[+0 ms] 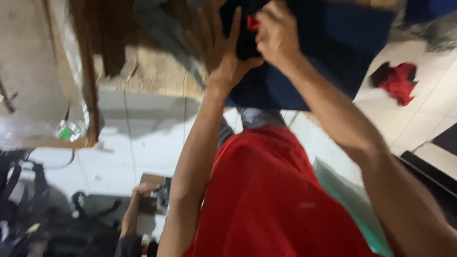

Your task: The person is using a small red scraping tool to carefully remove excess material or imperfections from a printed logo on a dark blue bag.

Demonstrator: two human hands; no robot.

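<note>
A large dark blue cloth point(328, 52) fills the top of the view, above my red shirt. My left hand point(221, 50) lies flat on its left edge with the fingers spread. My right hand point(278, 33) is closed on the cloth just right of that. A small red piece point(252, 22) shows at its fingertips. The picture is blurred, so the exact grip is hard to read.
A crumpled red and black cloth point(399, 81) lies on the white tiled floor at the right. A wooden frame point(90, 71) stands at the left. Another person's hand point(143, 190) rests on a small board at the lower left. A green sheet point(354, 197) lies beside my right arm.
</note>
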